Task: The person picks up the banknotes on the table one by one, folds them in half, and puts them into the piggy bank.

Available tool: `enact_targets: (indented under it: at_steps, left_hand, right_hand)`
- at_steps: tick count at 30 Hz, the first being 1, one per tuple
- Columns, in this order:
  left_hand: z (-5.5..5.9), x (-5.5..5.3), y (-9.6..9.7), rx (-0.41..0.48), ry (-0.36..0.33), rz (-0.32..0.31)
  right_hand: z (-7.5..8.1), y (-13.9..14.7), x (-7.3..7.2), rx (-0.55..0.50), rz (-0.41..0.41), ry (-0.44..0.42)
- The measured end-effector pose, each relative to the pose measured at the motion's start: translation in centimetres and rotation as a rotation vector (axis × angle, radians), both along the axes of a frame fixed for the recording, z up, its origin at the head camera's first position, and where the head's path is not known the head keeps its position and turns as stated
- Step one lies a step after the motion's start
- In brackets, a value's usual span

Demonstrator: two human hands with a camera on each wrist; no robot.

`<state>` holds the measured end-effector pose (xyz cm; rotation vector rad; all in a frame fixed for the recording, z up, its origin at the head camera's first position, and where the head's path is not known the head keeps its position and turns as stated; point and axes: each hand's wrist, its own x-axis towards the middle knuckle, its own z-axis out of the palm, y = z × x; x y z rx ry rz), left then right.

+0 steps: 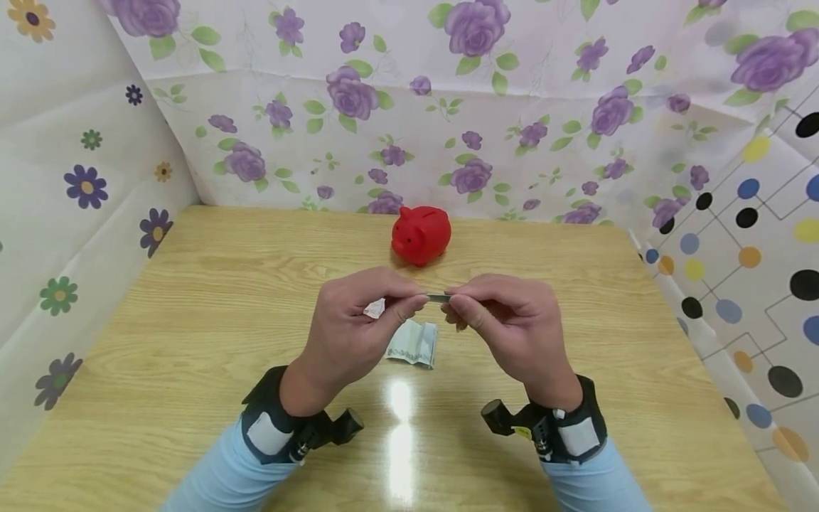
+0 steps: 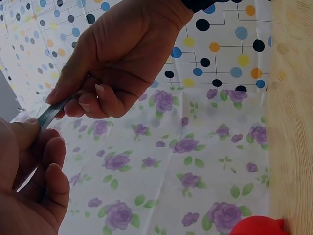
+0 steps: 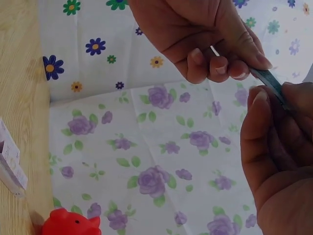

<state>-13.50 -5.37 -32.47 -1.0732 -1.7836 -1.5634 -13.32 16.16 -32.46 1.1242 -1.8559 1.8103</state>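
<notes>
Between my two hands, in front of me, is a thin dark green-grey strip (image 1: 439,298) that looks like a tightly folded banknote. My left hand (image 1: 358,334) pinches one end between thumb and index finger. The other end is pinched the same way by my right hand (image 1: 512,320). Both wrist views show the strip (image 2: 51,113) stretched straight between the thumbs, its middle uncovered. Under the hands lies a pale, creased banknote (image 1: 412,343) on the table. A whitish paper piece (image 1: 374,308) with pink marks shows through the gap inside my left hand's thumb.
A red piggy bank (image 1: 421,235) stands toward the back of the wooden table (image 1: 192,370), just beyond the hands. Behind it rises a purple-flowered sheet (image 1: 473,142). Patterned sheets also border the table at the left and right.
</notes>
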Motion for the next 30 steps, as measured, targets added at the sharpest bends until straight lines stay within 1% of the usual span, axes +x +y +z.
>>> enact_targets:
  at_steps: [2, 4, 6, 7, 9, 11, 13, 15, 16, 18, 21, 25, 28, 30]
  left_hand:
    - [0.0, -0.2, 0.1, 0.025, 0.030, -0.032]
    - [0.0, -0.3, 0.1, 0.024, 0.042, -0.052]
    - [0.0, -0.2, 0.2, 0.013, 0.017, -0.069]
    - [0.0, -0.2, 0.2, 0.006, -0.013, -0.080]
    - [0.0, 0.1, 0.3, 0.000, -0.097, -0.102]
    - [0.0, 0.4, 0.4, 0.015, -0.202, -0.137]
    - [0.0, 0.6, 0.5, 0.035, -0.291, -0.157]
    - [0.0, 0.9, 0.6, 0.055, -0.343, -0.165]
    - [-0.1, 0.9, 0.7, 0.063, -0.355, -0.166]
    - [-0.1, 1.0, 0.7, 0.073, -0.353, -0.160]
    - [-0.2, 0.8, 0.8, 0.077, -0.319, -0.143]
    - [-0.3, 0.7, 0.8, 0.073, -0.268, -0.120]
    - [-0.3, 0.7, 0.7, 0.078, -0.245, -0.123]
    - [-0.4, 0.6, 0.7, 0.078, -0.234, -0.121]
  right_hand:
    - [0.0, 0.0, 0.2, -0.010, 0.004, -0.077]
    - [0.1, 0.0, 0.4, -0.021, 0.008, -0.156]
    - [0.2, 0.0, 0.6, -0.028, 0.004, -0.212]
    - [0.2, 0.0, 0.6, -0.031, 0.000, -0.226]
    - [0.2, 0.0, 0.7, -0.038, -0.006, -0.226]
    - [0.2, -0.1, 0.7, -0.043, -0.015, -0.211]
    - [0.1, -0.2, 0.6, -0.049, -0.017, -0.186]
    - [0.0, -0.3, 0.6, -0.060, -0.014, -0.163]
    - [0.0, -0.4, 0.6, -0.067, -0.010, -0.154]
    - [-0.1, -0.5, 0.5, -0.083, 0.002, -0.127]
    - [-0.1, -0.7, 0.4, -0.101, 0.011, -0.086]
    - [-0.1, -1.0, 0.5, -0.094, -0.016, -0.035]
    - [0.0, -1.1, 0.6, -0.078, -0.043, -0.022]
    - [-0.1, -1.1, 0.6, -0.080, -0.041, -0.024]
